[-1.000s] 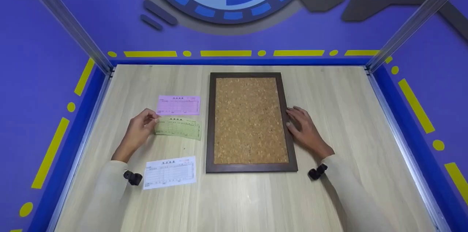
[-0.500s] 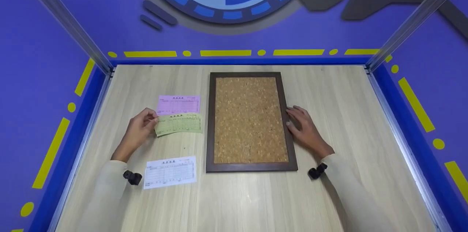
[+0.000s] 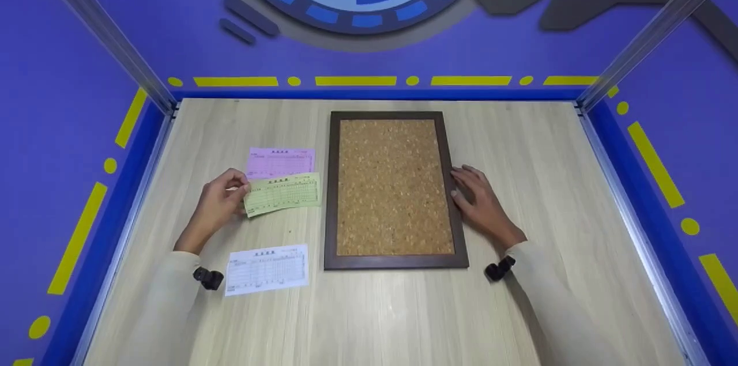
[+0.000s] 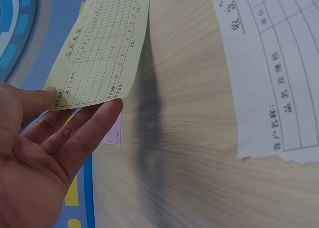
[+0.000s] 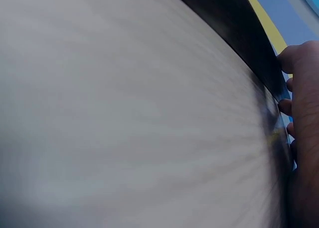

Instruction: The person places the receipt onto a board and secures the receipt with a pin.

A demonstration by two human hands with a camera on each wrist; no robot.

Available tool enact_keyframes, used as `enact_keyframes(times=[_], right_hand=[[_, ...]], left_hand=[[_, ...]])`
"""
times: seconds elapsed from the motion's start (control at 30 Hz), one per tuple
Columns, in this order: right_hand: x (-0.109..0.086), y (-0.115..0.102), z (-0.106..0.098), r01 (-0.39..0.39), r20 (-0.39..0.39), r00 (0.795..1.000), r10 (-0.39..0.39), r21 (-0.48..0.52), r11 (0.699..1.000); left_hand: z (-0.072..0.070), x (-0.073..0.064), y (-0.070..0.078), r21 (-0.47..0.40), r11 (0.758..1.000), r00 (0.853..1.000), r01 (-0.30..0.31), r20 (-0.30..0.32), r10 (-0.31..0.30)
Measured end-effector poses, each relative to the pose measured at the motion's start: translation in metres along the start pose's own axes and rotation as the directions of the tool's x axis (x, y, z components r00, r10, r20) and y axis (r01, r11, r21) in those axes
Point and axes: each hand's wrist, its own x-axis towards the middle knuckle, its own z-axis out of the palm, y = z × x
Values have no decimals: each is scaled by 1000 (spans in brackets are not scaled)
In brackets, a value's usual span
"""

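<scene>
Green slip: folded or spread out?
Spread out: the green slip shows its printed face unfolded in the head view; the left hand pinches one end.

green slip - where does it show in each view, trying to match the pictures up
Head: left of centre, just below the pink slip, its left end pinched by the left hand; green slip.
Left wrist: upper left, running off the top edge; green slip.
Right wrist: not in it; this view has the right hand at the dark frame.
Shared landmark: yellow wall markings, visible in all three.
</scene>
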Motion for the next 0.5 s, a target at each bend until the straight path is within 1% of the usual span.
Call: enact_keyframes(times=[0.13, 0.37, 0.5], right_hand=[[0, 0, 0, -4, 3, 1000, 4, 3, 1000], [0, 1, -1, 4, 5, 1000, -4, 8, 1000], [0, 1, -1, 14, 2, 1000, -14, 8, 1000]], left_hand=[[-1, 0, 2, -16, 1000, 1000, 3, 3, -3], [-3, 1, 4, -67, 997, 1000, 25, 20, -24], [-3, 1, 4, -75, 997, 999, 30, 19, -29]])
